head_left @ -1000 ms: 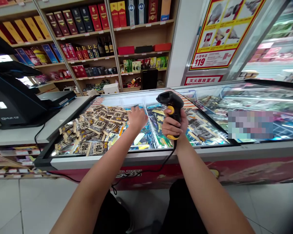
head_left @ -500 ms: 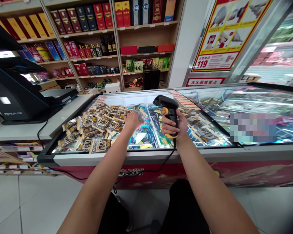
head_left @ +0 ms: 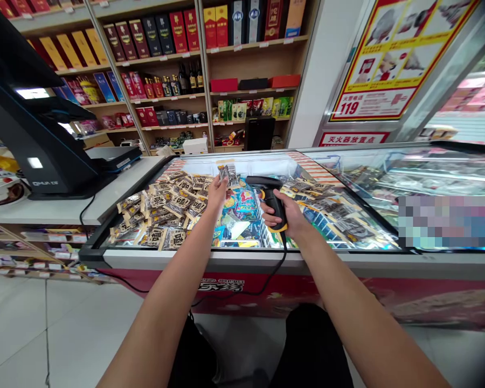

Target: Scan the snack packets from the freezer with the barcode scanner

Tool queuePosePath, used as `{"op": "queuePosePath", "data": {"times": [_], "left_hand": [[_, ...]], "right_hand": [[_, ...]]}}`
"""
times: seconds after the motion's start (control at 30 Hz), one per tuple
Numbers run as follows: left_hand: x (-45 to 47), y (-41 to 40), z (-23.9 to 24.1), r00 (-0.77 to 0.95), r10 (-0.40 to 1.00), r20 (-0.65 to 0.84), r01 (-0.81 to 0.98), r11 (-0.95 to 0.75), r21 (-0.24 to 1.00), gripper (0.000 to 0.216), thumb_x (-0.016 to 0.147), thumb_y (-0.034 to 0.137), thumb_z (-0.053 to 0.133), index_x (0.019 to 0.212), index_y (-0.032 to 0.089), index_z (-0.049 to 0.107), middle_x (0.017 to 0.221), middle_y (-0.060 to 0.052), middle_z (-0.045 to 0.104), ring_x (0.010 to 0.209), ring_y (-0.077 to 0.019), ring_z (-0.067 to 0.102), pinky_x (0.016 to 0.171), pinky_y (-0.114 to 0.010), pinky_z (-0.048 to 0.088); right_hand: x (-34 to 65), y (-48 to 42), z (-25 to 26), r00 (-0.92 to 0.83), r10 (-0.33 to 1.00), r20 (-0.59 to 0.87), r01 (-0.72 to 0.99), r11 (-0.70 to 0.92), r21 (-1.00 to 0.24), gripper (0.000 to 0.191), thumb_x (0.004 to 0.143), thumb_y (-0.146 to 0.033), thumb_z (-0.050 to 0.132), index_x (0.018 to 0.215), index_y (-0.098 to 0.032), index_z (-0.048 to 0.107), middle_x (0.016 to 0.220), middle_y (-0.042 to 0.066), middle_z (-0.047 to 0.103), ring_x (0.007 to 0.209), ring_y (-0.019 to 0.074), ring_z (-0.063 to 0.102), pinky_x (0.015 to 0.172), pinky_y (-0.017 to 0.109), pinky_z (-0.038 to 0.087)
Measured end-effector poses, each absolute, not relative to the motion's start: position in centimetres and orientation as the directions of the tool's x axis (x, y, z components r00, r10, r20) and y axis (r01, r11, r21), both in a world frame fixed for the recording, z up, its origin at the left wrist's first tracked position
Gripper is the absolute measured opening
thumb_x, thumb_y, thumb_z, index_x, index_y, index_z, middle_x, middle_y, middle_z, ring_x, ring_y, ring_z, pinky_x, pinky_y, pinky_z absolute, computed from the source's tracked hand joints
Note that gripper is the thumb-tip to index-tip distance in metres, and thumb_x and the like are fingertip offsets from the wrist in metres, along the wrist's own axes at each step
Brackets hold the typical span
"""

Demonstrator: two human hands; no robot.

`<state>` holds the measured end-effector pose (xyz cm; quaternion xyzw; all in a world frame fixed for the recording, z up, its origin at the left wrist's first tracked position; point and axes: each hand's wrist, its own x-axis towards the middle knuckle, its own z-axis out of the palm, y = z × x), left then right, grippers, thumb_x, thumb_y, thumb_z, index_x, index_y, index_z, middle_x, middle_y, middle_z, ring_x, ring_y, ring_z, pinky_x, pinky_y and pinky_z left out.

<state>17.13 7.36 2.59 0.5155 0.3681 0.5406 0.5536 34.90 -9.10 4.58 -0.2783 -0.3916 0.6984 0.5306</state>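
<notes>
Long chest freezer (head_left: 242, 257): glass top, white rim, red front. A heap of flat glossy snack packets (head_left: 161, 210) sits at its left end. The right hand (head_left: 286, 215) is wrapped around a black pistol-shaped scanner (head_left: 267, 189) with yellow trim and a cord, lower and more level than half a second ago. The left hand (head_left: 217, 195) pinches one small shiny packet (head_left: 228, 175), now lifted above the heap.

In the left hand (head_left: 218, 195), a small wrapped packet (head_left: 228, 175) is above the heap of snack packets (head_left: 165, 207) at the glass-topped chest freezer's (head_left: 242, 260) left end, left of the black pistol-grip scanner (head_left: 267, 189) in the right hand (head_left: 286, 214). Left of the freezer, a black checkout terminal (head_left: 44, 145) stands on the white table (head_left: 60, 211).
</notes>
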Motion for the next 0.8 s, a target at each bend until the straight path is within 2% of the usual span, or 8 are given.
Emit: {"op": "queuePosePath", "data": {"times": [0.07, 0.13, 0.33, 0.57, 0.7, 0.8], "left_hand": [[17.0, 7.3, 2.7, 0.139, 0.979, 0.146, -0.287, -0.102, 0.952, 0.037, 0.095, 0.052, 0.078, 0.111, 0.020, 0.065, 0.081, 0.002, 0.061, 0.054, -0.0088, 0.061, 0.049, -0.022, 0.034], [16.8, 7.2, 2.8, 0.141, 0.980, 0.141, -0.330, -0.087, 0.940, 0.034, 0.094, 0.047, 0.081, 0.101, 0.019, 0.063, 0.072, 0.005, 0.054, 0.053, -0.0089, 0.060, 0.048, -0.022, 0.031], [16.7, 7.2, 2.6, 0.155, 0.981, 0.120, -0.331, -0.063, 0.942, 0.031, 0.095, 0.046, 0.079, 0.097, 0.020, 0.062, 0.065, 0.007, 0.048, 0.052, -0.0083, 0.056, 0.049, -0.021, 0.032], [16.4, 7.1, 2.6, 0.149, 0.981, 0.125, -0.291, -0.077, 0.954, 0.022, 0.100, 0.040, 0.072, 0.105, 0.020, 0.065, 0.065, 0.007, 0.051, 0.053, -0.0099, 0.056, 0.053, -0.022, 0.036], [16.8, 6.5, 2.7, 0.204, 0.959, 0.198, -0.149, -0.169, 0.974, 0.019, 0.099, 0.035, 0.071, 0.110, 0.019, 0.068, 0.066, 0.004, 0.056, 0.056, -0.0126, 0.060, 0.056, -0.024, 0.042], [18.7, 5.6, 2.5, 0.298, 0.931, 0.213, -0.070, -0.201, 0.977, 0.038, 0.094, 0.026, 0.074, 0.131, 0.020, 0.066, 0.079, -0.001, 0.069, 0.062, -0.0156, 0.067, 0.061, -0.027, 0.050]], "right_hand": [[34.7, -8.9, 4.2, -0.290, 0.957, 0.000, -0.470, -0.143, -0.871, 0.053, 0.090, -0.065, 0.079, 0.081, -0.023, 0.047, 0.061, -0.008, 0.046, 0.040, 0.0053, 0.034, 0.041, 0.020, 0.035], [34.5, -8.8, 3.9, -0.255, 0.967, 0.007, -0.452, -0.113, -0.885, 0.053, 0.090, -0.064, 0.080, 0.083, -0.023, 0.048, 0.064, -0.007, 0.049, 0.042, 0.0054, 0.037, 0.042, 0.020, 0.036], [34.2, -9.1, 4.0, -0.208, 0.977, 0.042, -0.444, -0.056, -0.894, 0.048, 0.091, -0.062, 0.080, 0.097, -0.023, 0.053, 0.066, -0.008, 0.051, 0.042, 0.0061, 0.038, 0.042, 0.020, 0.034], [34.0, -9.3, 4.4, -0.237, 0.971, 0.028, -0.439, -0.081, -0.895, 0.049, 0.089, -0.062, 0.082, 0.093, -0.023, 0.052, 0.067, -0.008, 0.052, 0.042, 0.0064, 0.038, 0.040, 0.020, 0.032], [34.8, -9.6, 4.7, -0.282, 0.957, 0.066, -0.519, -0.094, -0.850, 0.040, 0.096, -0.060, 0.071, 0.098, -0.023, 0.056, 0.063, -0.009, 0.046, 0.037, 0.0059, 0.029, 0.038, 0.021, 0.031], [36.0, -9.9, 4.5, -0.387, 0.911, 0.144, -0.593, -0.127, -0.795, 0.041, 0.098, -0.061, 0.066, 0.109, -0.022, 0.058, 0.061, -0.013, 0.041, 0.032, 0.0032, 0.014, 0.034, 0.019, 0.025]]}}
